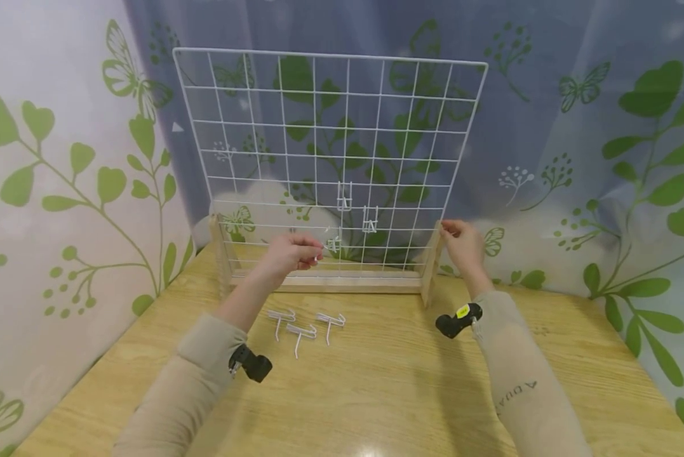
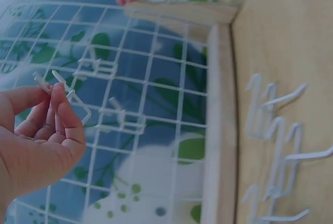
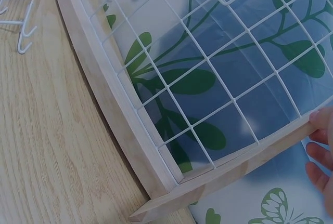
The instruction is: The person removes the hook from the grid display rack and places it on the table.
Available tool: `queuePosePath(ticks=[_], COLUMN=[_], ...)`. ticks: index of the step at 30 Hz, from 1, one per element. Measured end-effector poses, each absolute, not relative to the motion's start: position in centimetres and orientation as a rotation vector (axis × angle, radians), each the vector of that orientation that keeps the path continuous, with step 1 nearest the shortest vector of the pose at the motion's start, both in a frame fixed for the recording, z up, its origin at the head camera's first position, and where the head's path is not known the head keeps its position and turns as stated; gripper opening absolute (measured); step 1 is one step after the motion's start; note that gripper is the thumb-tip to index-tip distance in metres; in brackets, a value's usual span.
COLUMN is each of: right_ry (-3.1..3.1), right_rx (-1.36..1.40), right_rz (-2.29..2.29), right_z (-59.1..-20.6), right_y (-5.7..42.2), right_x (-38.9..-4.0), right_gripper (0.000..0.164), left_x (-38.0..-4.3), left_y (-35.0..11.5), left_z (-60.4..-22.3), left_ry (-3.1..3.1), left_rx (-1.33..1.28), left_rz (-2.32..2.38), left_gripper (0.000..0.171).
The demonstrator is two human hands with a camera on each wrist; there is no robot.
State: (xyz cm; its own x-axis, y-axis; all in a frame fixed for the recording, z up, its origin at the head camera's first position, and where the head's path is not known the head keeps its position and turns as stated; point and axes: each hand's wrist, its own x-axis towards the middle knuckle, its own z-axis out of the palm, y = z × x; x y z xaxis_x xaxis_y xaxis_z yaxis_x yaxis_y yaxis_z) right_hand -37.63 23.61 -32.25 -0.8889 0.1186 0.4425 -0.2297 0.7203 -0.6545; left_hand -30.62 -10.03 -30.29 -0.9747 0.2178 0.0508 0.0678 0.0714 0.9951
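My left hand pinches a white wire hook between thumb and fingertips, close in front of the lower part of a white wire grid. Two more hooks hang on the grid: an upper hook and, lower to its right, another hook. The grid stands upright in a wooden base with a post at either side. At the right post, my right hand holds the upper end with thumb and fingers.
Three loose white hooks lie close together on the wood-grain table, in front of the base and left of centre. Behind the grid hangs a blue and white cloth printed with green leaves and butterflies.
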Motion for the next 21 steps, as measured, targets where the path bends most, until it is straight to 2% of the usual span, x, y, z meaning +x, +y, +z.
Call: queuePosePath(ticks=[9, 21], right_ry=[-2.455, -2.464], right_rx=[0.081, 0.105], right_rz=[1.013, 1.026], right_z=[-32.3, -32.3], right_y=[23.6, 23.7], right_x=[-37.8, -37.6], right_gripper=[0.025, 0.027], left_x=[-30.0, -28.9], left_y=[-8.5, -6.9], left_z=[-33.3, -36.1], left_ry=[2.204, 2.377], left_rx=[0.289, 0.334], left_rz=[1.978, 1.771], left_gripper=[0.020, 0.015])
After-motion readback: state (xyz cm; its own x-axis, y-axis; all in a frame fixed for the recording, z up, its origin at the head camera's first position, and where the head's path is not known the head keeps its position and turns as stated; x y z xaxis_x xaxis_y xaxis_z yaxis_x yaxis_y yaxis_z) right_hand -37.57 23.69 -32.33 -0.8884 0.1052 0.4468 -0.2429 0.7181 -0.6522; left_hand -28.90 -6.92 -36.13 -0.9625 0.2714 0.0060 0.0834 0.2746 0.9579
